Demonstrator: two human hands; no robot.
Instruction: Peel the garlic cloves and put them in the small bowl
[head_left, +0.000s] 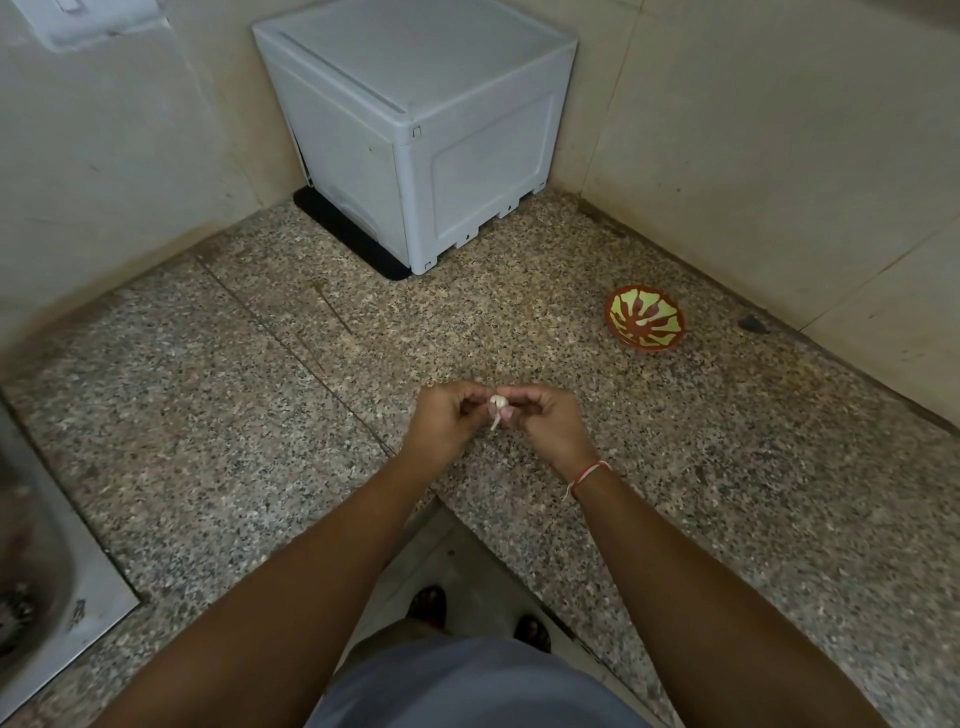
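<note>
Garlic clove (497, 401) sits pinched between both hands above the desk's (260, 405) front edge: left hand (447, 421) and right hand (545, 421) each grasp it with curled fingertips. The small bowl (644, 318) stands well apart near the desk's right back edge, beside a grey box (415, 130) in the corner.

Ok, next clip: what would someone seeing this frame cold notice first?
Probably the two hands meeting at centre frame, the left hand and right hand pinching a small white garlic clove between them above the speckled counter. Next, the bright red and green small bowl on the counter to the right near the wall, then the big grey box in the back corner.
</note>
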